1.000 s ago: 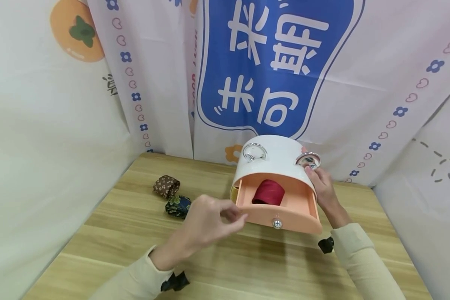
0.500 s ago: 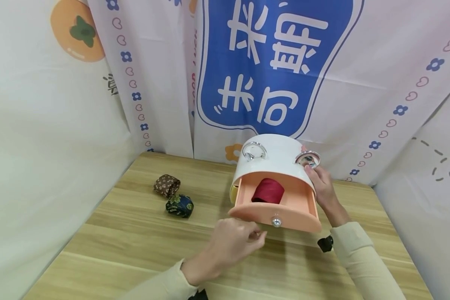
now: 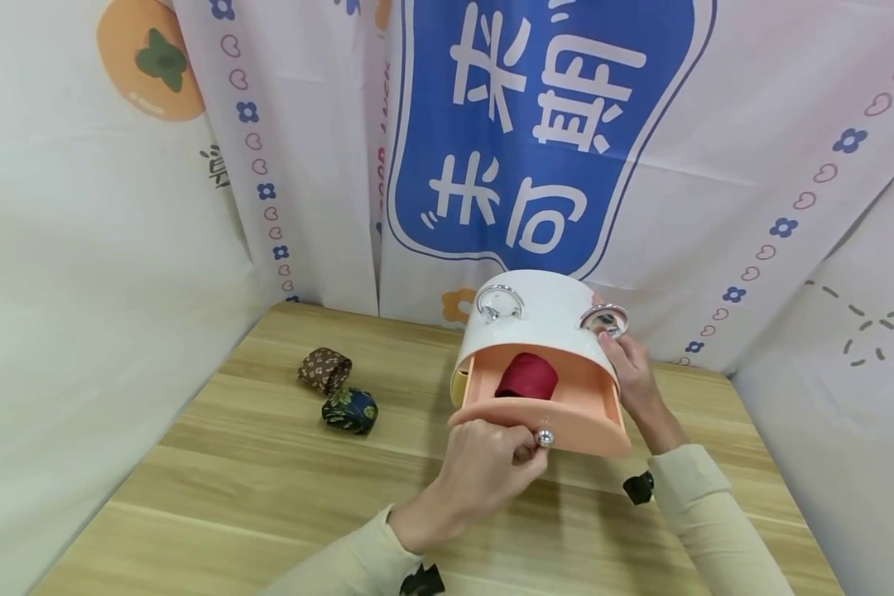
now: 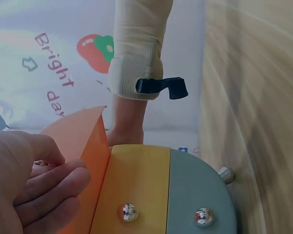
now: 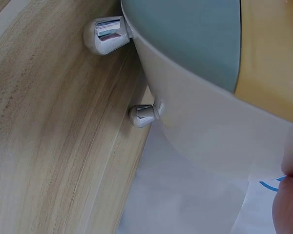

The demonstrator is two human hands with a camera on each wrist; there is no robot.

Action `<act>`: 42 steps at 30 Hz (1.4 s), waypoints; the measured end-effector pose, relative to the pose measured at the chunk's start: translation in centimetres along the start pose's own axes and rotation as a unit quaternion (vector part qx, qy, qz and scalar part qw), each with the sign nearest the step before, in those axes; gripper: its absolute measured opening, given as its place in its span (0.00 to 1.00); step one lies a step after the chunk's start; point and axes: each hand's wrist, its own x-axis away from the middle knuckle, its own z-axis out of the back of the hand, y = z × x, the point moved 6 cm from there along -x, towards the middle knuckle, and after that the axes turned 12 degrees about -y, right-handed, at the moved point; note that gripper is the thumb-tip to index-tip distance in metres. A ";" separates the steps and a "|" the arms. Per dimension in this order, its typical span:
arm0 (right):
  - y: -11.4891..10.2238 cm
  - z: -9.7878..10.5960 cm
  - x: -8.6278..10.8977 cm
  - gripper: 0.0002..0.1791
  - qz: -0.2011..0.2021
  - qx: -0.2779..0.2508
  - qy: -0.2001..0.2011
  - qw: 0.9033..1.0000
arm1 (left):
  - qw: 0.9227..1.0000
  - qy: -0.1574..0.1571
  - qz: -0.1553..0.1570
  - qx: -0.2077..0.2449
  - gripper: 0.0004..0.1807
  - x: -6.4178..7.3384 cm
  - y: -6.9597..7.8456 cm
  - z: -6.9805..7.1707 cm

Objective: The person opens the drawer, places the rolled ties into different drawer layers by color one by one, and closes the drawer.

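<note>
A white rounded mini drawer cabinet has its peach top drawer pulled out. Inside that drawer lies a rolled red necktie. My left hand pinches the silver knob on the drawer front between thumb and forefinger, the other fingers curled beneath. With my right hand I hold the cabinet's right side, thumb beside a chrome ring; the remaining fingers are mostly hidden behind. The left wrist view shows the yellow drawer and the grey-green drawer flush below the peach one.
Left of the cabinet, a brown patterned rolled necktie touches a dark blue floral one on the wooden table. A second chrome ring stands on the cabinet's top left. Printed cloth encloses the table's back and sides.
My left hand has moved right from the drawer's left corner to its knob and now pinches it. My right hand stays on the cabinet; the drawer remains pulled out.
</note>
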 end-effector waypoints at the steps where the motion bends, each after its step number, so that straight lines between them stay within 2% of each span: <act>1: -0.1 0.0 0.0 0.15 0.003 0.001 0.000 1.000 | 1.000 -0.001 0.001 0.001 0.20 -0.2 -0.1 -0.1; 11: 2.4 0.5 -0.1 0.17 0.009 -0.025 -0.018 0.999 | 0.999 -0.026 0.022 0.019 0.20 -1.9 -1.7 -1.1; 18: 2.1 0.5 -0.1 0.21 0.017 -0.024 -0.028 0.999 | 0.999 -0.039 0.022 0.024 0.21 -3.4 -2.4 -1.8; 24: 2.2 0.6 -0.2 0.20 0.011 0.006 -0.010 1.000 | 0.997 -0.055 0.040 0.029 0.22 -4.4 -3.5 -2.4; 31: 2.3 0.4 -0.2 0.19 0.005 -0.001 -0.019 1.000 | 0.996 -0.064 0.048 0.049 0.20 -5.1 -4.4 -2.8; 38: 0.3 -0.3 0.1 0.19 0.017 -0.013 -0.028 0.999 | 0.995 -0.070 0.052 0.050 0.18 -5.1 -4.7 -2.8; 42: 0.6 -0.1 0.2 0.19 0.020 -0.016 -0.027 0.999 | 0.993 -0.089 0.053 0.049 0.16 -4.2 -4.8 -3.5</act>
